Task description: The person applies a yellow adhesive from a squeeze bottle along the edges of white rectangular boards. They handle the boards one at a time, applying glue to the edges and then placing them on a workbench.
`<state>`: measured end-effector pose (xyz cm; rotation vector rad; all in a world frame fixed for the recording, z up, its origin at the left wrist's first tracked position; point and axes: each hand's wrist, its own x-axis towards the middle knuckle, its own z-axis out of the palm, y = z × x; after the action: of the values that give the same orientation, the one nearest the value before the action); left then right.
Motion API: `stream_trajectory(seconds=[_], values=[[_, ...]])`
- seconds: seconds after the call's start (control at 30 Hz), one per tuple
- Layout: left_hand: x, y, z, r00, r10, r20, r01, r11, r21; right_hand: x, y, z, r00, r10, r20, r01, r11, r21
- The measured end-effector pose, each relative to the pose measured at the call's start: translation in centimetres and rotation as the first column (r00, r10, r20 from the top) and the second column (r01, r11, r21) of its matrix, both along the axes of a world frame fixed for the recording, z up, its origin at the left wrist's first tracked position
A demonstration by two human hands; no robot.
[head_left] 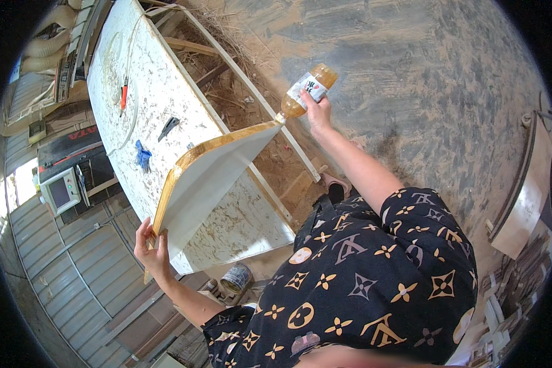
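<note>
Tilting neck-down toward the lower left, the bottle [306, 90] of amber liquid, gripped in the right hand [318, 110], touches its mouth to the panel [211, 178] corner. The white, tan-edged panel stands on edge on the speckled worktop [150, 92], its long axis running diagonally, with the left hand [151, 248] clasping its near end. Bare floor [423, 92] lies open to the right.

A dusty concrete floor [423, 73] lies under bright daylight — a speckled white worktable [165, 104] beside corrugated metal walling [73, 276].

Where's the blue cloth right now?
In the head view, the blue cloth lies on the speckled white table, left of the white board that the left hand steadies, and just below a small dark tool.
</note>
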<state>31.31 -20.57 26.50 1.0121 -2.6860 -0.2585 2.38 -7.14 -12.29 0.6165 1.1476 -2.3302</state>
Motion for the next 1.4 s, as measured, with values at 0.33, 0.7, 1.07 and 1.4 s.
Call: stream_trajectory(seconds=[0.33, 0.7, 1.07, 1.4], values=[[-0.7, 0.6, 0.0, 1.000, 0.020, -0.004, -0.020, 1.000, -0.001, 1.0, 0.2, 3.0, 0.960, -0.032, -0.277, -0.011, 0.989, -0.150], [0.1, -0.2, -0.4, 1.000, 0.001, -0.031, 0.000, 1.000, 0.029, 1.3, 1.0, 2.4, 0.942, -0.012, -0.335, -0.038, 0.989, -0.142], [0.6, -0.6, 0.0, 0.999, -0.006, 0.032, 0.004, 0.999, 0.045, 1.6, 0.4, 1.4, 0.953, -0.067, -0.296, 0.018, 0.986, -0.166], [0.5, -0.7, 0.2, 0.999, -0.002, 0.044, -0.001, 0.999, 0.049, 0.6, 0.5, -3.7, 1.000, 0.004, -0.007, -0.002, 0.970, 0.244]])
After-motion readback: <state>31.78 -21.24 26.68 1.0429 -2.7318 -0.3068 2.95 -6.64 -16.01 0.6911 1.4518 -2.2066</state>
